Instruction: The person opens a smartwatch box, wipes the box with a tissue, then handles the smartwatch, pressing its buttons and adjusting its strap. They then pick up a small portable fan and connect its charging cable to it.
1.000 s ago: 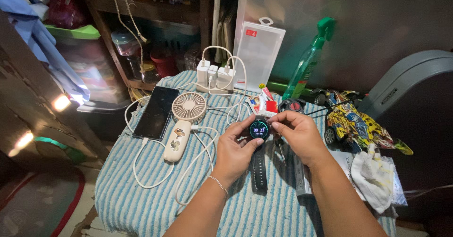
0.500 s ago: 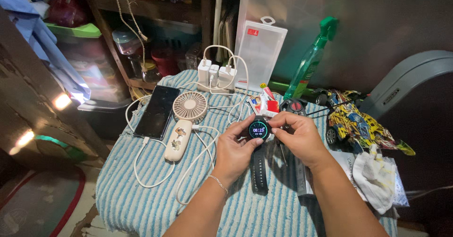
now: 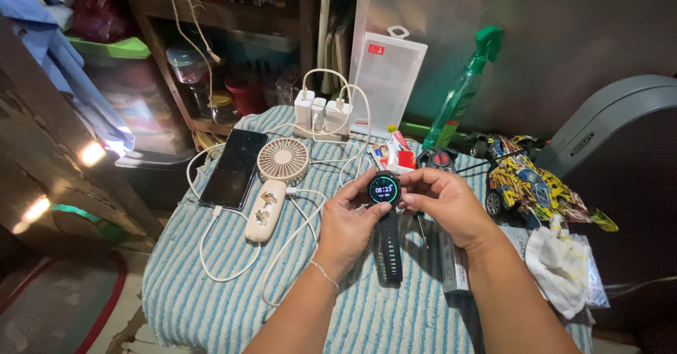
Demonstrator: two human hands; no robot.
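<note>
Striped towelling covers the table point(image 3: 211, 304); my right forearm hides part of a box beside it. I see both hands closed on the smartwatch point(image 3: 384, 190): left hand point(image 3: 349, 220) grip pinching its left edge, right hand point(image 3: 444, 202) pinching the right, strap hanging onto the cloth. Handheld fan point(image 3: 275, 178) lies just left.

smartwatch point(image 3: 384, 189) | round face lit | black strap hanging | above striped cloth
</note>
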